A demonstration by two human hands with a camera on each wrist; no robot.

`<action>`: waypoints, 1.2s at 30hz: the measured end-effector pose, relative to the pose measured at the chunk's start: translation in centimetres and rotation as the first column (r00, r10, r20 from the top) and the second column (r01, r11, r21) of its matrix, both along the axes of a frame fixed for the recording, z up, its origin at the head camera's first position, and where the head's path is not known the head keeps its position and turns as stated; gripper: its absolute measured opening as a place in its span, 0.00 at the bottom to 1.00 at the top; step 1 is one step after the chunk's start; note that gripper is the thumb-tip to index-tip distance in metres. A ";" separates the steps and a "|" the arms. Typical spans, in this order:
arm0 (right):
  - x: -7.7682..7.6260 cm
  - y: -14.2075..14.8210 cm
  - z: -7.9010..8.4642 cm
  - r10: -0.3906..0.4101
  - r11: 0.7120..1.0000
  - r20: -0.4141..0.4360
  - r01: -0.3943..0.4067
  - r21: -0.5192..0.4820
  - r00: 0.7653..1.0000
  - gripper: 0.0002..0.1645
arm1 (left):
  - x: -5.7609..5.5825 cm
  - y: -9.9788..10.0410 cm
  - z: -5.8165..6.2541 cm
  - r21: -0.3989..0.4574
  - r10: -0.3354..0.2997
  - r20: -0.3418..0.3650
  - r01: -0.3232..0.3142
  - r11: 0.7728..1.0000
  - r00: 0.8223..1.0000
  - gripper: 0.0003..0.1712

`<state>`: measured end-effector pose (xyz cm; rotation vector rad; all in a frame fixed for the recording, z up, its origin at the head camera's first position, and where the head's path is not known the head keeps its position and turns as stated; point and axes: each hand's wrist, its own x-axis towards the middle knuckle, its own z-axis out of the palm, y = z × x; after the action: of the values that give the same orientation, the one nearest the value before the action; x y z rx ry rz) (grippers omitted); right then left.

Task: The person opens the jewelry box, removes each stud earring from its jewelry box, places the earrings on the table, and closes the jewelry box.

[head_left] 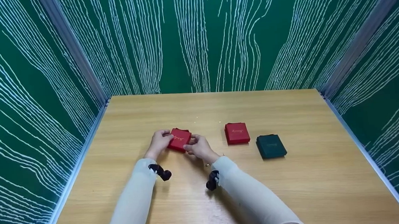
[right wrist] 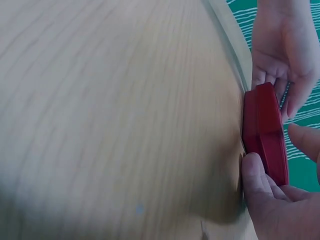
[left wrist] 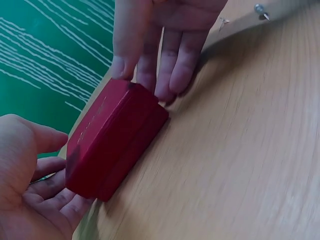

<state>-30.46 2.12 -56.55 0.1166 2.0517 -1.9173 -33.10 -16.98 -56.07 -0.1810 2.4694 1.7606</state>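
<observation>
A small red gift box [head_left: 180, 139] with gold script on its lid sits between both hands, left of the table's middle. At its left side my left hand [head_left: 160, 141] grips it; in the left wrist view the thumb is at the lid's edge and the fingers run under the end. My right hand [head_left: 200, 146] holds the opposite side, thumb at the near right corner. Seen from the right wrist, the red box [right wrist: 267, 132] stands between the right thumb and fingers, with the left hand [right wrist: 285, 55] at its far end. The lid is on.
Right of the hands lies a second red box [head_left: 237, 133] with gold script. Beyond it is a dark green box [head_left: 271, 146]. A wooden table [head_left: 177, 208] carries them, with green, white-streaked walls [head_left: 168, 42] at the back and sides. Small pale specks dot the tabletop.
</observation>
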 end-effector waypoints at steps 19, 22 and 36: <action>-0.6 1.9 1.9 -0.027 0.996 -0.072 0.032 0.079 0.997 0.42 | 0.1 1.9 1.4 0.126 0.104 -0.027 -0.099 0.987 0.994 0.22; -0.6 2.6 2.7 -0.033 0.996 -0.070 0.039 0.077 0.997 0.41 | 0.3 2.4 1.9 0.160 0.100 -0.045 -0.092 0.983 0.994 0.22; 0.3 6.5 4.6 -0.002 0.993 -0.151 0.020 0.118 0.989 0.40 | 1.6 5.2 3.2 0.314 0.096 -0.056 -0.074 0.946 0.994 0.23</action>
<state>-30.14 8.61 -51.92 0.0109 2.2686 -1.8606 -31.46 -11.74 -52.92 -0.2038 2.2149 2.1989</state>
